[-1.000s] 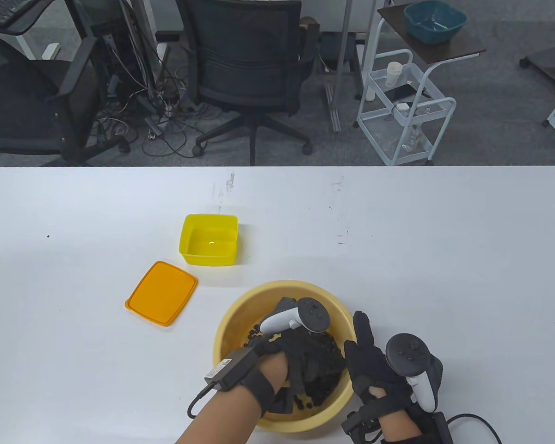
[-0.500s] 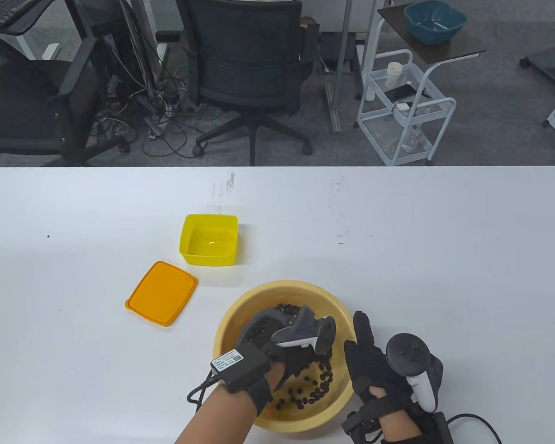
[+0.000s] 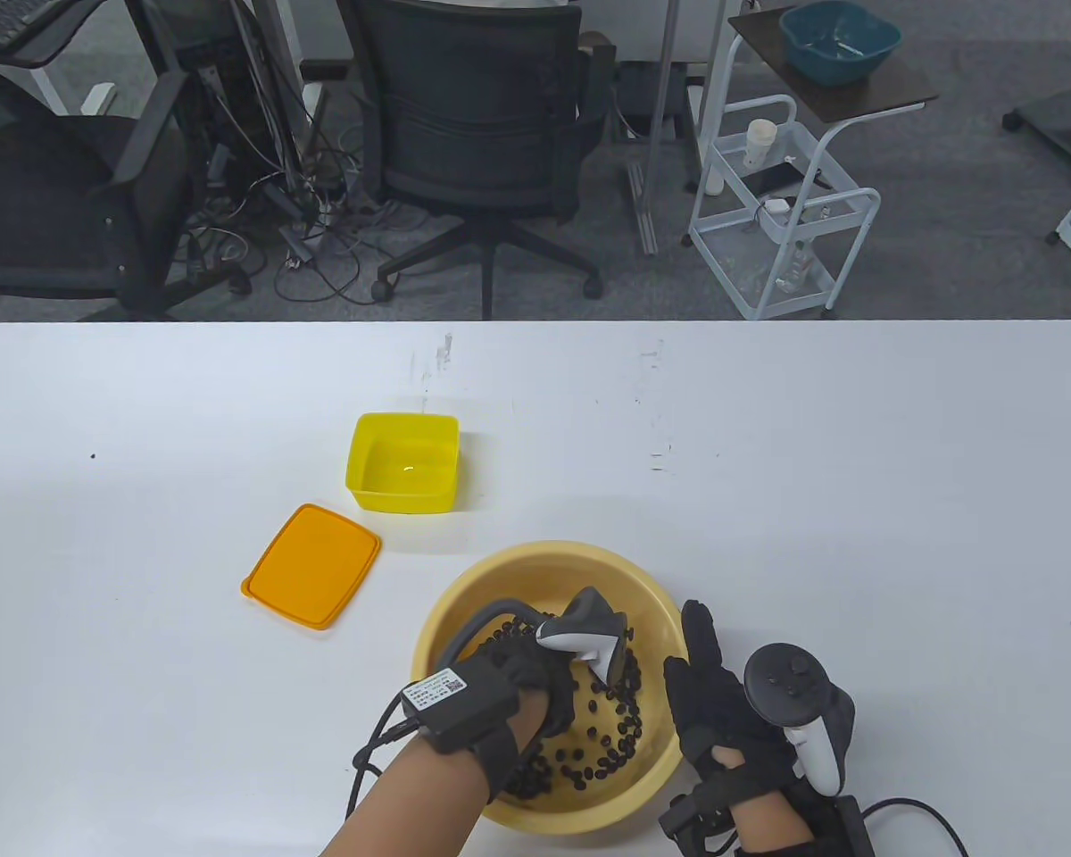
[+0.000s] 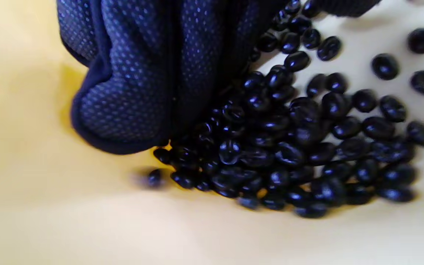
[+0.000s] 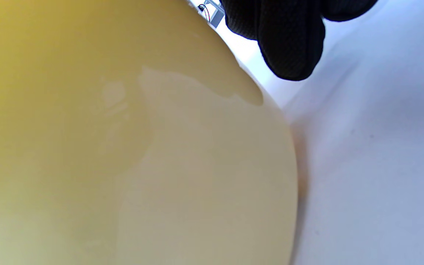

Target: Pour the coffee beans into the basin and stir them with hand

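In the table view, the tracker and wrist box are covering most of the left hand (image 3: 535,687), so its fingers are hard to make out there. The left wrist view is showing gloved fingers (image 4: 131,73) reaching down together onto the floor of the basin (image 3: 464,589), and whether they are curling or lying straight cannot be told. The coffee beans (image 4: 300,147) are lying heaped against the side of those fingers and touching them, with loose ones scattering further off; some are blurring. The right hand (image 3: 723,705) is resting on the table (image 3: 857,500) just outside the basin's right wall, fingers lying straight and holding nothing. The right wrist view is showing only one fingertip (image 5: 289,44) beside the basin's outer wall; the bottom edge is cutting off the wrist.
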Demonstrator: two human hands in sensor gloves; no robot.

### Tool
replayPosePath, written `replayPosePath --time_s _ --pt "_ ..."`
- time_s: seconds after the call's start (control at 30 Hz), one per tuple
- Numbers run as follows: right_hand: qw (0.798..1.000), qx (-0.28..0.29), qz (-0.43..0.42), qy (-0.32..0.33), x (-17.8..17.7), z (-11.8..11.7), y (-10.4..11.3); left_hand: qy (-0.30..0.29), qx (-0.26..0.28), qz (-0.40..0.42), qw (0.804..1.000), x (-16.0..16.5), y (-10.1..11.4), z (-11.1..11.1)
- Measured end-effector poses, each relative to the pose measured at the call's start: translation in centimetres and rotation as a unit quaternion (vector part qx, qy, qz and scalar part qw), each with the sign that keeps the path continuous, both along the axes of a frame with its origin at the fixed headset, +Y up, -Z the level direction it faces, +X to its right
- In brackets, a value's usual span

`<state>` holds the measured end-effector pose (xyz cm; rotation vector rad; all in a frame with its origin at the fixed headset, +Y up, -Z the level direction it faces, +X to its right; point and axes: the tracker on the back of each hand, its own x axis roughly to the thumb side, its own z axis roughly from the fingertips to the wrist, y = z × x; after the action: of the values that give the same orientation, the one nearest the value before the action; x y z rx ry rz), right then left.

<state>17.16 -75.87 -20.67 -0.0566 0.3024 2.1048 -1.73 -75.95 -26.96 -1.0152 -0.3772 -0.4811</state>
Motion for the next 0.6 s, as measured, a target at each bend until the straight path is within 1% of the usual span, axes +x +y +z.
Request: replayPosePath --time_s 0.1,0.2,0.27,0.3,0.37,0.4,0.5,0.6 --pt "1.0 0.001 0.001 -0.001 0.0 0.0 0.0 0.024 -0.044 0.031 0.998 -0.2 -0.3 -0.1" --pt "1.0 0.0 0.0 0.0 0.0 0.0 0.0 0.051 -0.1 0.091 0.989 -0.1 -0.7 0.2" --pt "1.0 0.0 0.001 0.0 0.0 0.0 0.0 0.071 -0.138 0.142 0.978 0.2 -1.1 0.5" --pt "1.0 0.0 0.002 0.0 0.0 0.0 0.0 0.089 -0.161 0.182 0.966 0.4 -1.3 0.8" --pt "1.0 0.0 0.002 -0.001 0.0 0.0 0.0 0.106 -0.193 0.232 0.947 1.0 -1.6 1.1" --pt "1.0 0.0 0.003 -0.001 0.0 0.0 0.0 0.113 -0.194 0.262 0.938 1.3 -1.5 1.0" --pt "1.0 0.0 0.004 -0.001 0.0 0.0 0.0 0.123 -0.203 0.32 0.917 1.7 -1.3 0.8" --pt "1.0 0.0 0.004 -0.001 0.0 0.0 0.0 0.141 -0.186 0.374 0.898 1.9 -0.8 0.3"
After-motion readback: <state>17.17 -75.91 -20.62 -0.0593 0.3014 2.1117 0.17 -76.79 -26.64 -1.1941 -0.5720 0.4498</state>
